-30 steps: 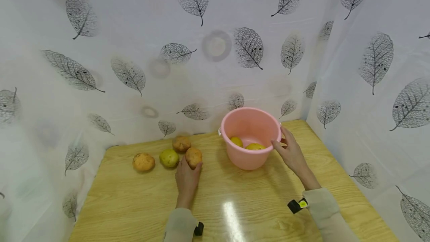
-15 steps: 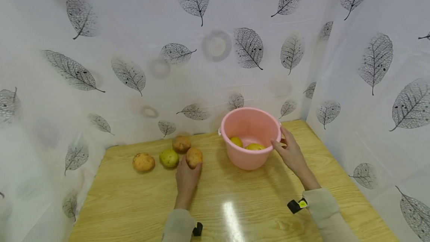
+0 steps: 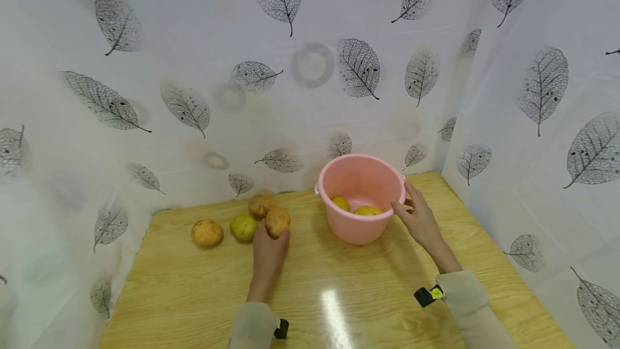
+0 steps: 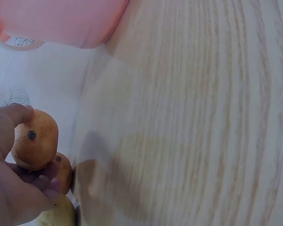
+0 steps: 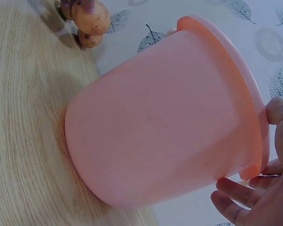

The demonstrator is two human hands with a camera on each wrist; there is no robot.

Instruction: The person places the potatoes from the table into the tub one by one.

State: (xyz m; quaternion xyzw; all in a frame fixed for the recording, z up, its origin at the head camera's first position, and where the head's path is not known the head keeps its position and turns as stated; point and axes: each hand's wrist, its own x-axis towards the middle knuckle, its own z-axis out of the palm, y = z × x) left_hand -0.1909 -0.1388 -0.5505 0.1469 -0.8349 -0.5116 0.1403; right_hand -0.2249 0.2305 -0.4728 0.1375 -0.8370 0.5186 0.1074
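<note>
My left hand (image 3: 269, 252) pinches a brown, speckled potato (image 3: 278, 222) between thumb and fingers; the left wrist view shows a dark spot on this potato (image 4: 36, 140). It is held just off the table, beside another brown potato (image 3: 261, 206) and a green round fruit (image 3: 243, 227). To the right stands a pink bucket (image 3: 356, 230), upright. My right hand (image 3: 420, 220) grips its right rim, thumb at the rim and fingers against the outer side, as the right wrist view shows. Inside the bucket lie a yellow fruit (image 3: 340, 203) and a second yellow fruit (image 3: 368, 211).
A third brown potato (image 3: 207, 233) lies at the left on the wooden table (image 3: 194, 295). Behind the table and at its sides hangs a white leaf-patterned sheet (image 3: 310, 123). The bucket's white handle end (image 3: 317, 189) shows at its left rim.
My left hand has raised the potato slightly off the table, shifting a little to the left. My right hand and the bucket have stayed in place.
</note>
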